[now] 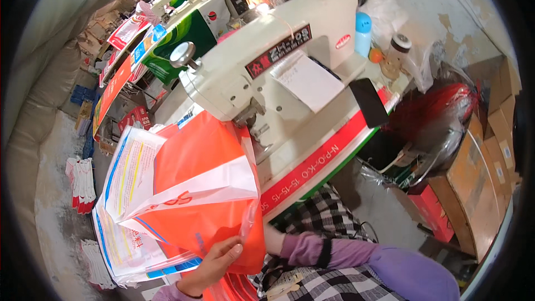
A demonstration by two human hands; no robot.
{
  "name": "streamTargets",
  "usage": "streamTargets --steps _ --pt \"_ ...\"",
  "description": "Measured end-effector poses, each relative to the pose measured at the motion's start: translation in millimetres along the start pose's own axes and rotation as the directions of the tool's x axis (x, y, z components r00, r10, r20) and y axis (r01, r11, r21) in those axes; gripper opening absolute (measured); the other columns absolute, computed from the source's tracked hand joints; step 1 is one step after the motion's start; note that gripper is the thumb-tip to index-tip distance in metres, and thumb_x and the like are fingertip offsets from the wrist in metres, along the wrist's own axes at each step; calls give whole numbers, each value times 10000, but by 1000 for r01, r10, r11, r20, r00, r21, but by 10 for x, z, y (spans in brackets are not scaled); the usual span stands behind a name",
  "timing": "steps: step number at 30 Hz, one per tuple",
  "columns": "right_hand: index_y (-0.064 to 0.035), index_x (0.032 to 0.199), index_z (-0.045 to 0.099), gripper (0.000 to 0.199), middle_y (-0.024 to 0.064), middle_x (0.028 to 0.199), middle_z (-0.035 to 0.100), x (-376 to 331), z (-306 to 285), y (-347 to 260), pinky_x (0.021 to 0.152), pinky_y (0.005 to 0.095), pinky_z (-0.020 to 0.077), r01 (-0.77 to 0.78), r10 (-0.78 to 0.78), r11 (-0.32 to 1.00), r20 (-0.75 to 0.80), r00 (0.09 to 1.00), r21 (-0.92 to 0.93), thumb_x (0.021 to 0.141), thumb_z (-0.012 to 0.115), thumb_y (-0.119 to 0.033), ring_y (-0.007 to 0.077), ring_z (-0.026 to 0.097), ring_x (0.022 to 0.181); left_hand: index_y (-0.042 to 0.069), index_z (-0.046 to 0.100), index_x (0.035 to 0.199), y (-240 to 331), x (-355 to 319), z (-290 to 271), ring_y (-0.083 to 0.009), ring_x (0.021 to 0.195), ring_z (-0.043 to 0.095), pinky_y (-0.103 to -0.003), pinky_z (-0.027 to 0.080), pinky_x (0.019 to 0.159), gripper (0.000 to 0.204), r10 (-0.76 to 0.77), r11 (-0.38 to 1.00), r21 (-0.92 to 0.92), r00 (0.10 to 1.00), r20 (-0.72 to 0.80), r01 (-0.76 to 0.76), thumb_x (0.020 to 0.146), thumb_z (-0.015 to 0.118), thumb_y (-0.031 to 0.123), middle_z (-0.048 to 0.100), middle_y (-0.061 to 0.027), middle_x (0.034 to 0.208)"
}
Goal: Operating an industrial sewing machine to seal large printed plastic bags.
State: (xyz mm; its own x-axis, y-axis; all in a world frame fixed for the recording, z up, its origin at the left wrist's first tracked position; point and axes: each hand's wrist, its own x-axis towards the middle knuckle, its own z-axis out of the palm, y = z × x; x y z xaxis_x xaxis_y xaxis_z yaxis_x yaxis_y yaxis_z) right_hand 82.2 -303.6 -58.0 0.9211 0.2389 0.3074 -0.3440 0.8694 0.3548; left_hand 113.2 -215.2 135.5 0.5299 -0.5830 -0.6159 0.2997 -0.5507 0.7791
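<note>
A large orange and white plastic sack (200, 142) lies spread over the left end of a sewing machine's bed, its folded white panels hanging to the left. My left hand (218, 261) is closed on the sack's near edge, thumb on top. My right hand (273, 240) reaches in behind the sack's near right corner; only its wrist side shows, and its fingers are hidden. Above the sack's far edge is the needle end of the cream sewing machine (223, 86). Whether the sack lies under the presser foot is hard to tell.
A notepad (309, 81) and a black phone (368, 103) rest on the machine's bed. Behind them stand a blue bottle (363, 34) and a jar (396, 56). Cardboard boxes (465, 200) are at the right. White bundles (82, 184) lie at the left. Another sewing machine stands farther back.
</note>
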Motion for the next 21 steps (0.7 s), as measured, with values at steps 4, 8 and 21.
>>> streamTargets --steps 4,8,21 --pt "-14 1360 456 502 110 1184 618 2 1158 -720 822 288 502 -49 -476 628 -434 765 -776 969 541 -318 172 609 1047 86 477 1322 260 220 105 -107 653 562 -290 452 572 406 -192 944 -245 972 137 221 944 619 121 604 74 898" --pt "6 1510 219 765 158 1237 570 -129 1018 -766 886 292 489 -202 -578 253 -315 753 -946 898 632 -196 185 591 1069 63 667 1054 522 514 269 -215 585 578 -313 452 532 243 401 647 470 792 460 -600 820 637 5 614 -20 735" --pt "-125 1518 223 733 289 788 638 -697 1554 -518 721 508 526 -483 -569 -285 -260 780 -828 848 521 -146 433 649 734 30 595 812 690 476 859 -298 659 670 -397 513 542 119 -187 -41 733 726 662 -679 833 560 142 636 -127 699"
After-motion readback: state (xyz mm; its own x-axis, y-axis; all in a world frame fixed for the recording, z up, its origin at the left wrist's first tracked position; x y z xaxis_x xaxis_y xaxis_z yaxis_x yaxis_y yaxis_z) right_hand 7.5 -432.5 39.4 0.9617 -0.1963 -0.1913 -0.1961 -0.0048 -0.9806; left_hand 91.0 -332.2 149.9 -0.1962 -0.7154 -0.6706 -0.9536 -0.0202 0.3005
